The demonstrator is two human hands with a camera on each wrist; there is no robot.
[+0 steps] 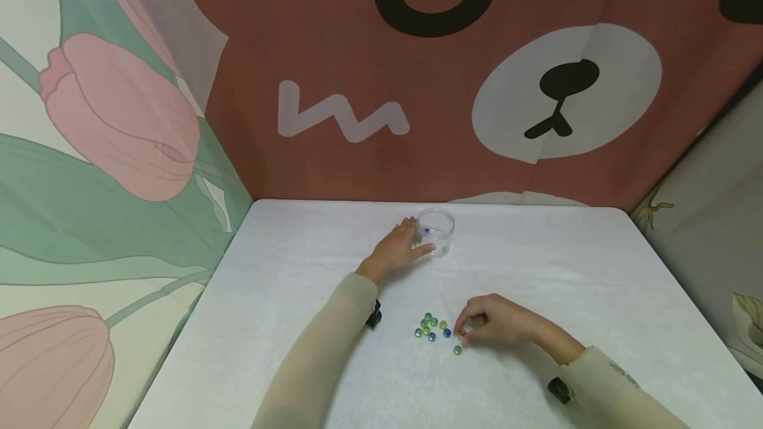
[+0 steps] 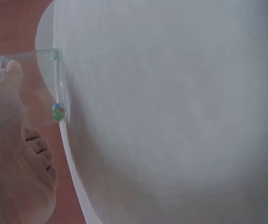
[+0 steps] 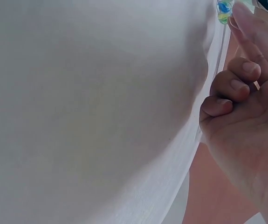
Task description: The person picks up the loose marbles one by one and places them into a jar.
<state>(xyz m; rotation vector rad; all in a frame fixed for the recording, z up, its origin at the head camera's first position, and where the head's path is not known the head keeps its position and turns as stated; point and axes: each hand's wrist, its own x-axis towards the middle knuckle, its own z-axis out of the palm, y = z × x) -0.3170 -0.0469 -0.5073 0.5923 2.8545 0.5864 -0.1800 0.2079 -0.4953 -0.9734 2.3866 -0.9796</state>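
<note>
Brick-red printed backdrop (image 1: 334, 164), with a drawn animal face, fills the top of the head view, and a white table (image 1: 536, 270) spreads below it.

Just above the middle of the table's span, the left hand (image 1: 395, 250) holds a clear jar (image 1: 446, 238), thumb across its near wall and fingers along its left side. The jar stands upright on the table, and a few marbles (image 2: 58, 114) lie at its bottom, green and blue among them.

Lower and to the right, the right hand (image 1: 497, 318) has thumb and index finger curled toward each other, the other fingers folded in. An orange speck shows at their tips; it is too small to tell whether they pinch anything.

Just left of these fingertips sits a cluster of loose marbles (image 1: 434, 322), green, yellow and blue, with one green marble (image 1: 457, 350) slightly apart below the fingertips.

Outward from the hands come pale sleeves (image 1: 322, 343), running to the bottom edge. Large pink tulips (image 1: 125, 118) cover the backdrop at the left.
</note>
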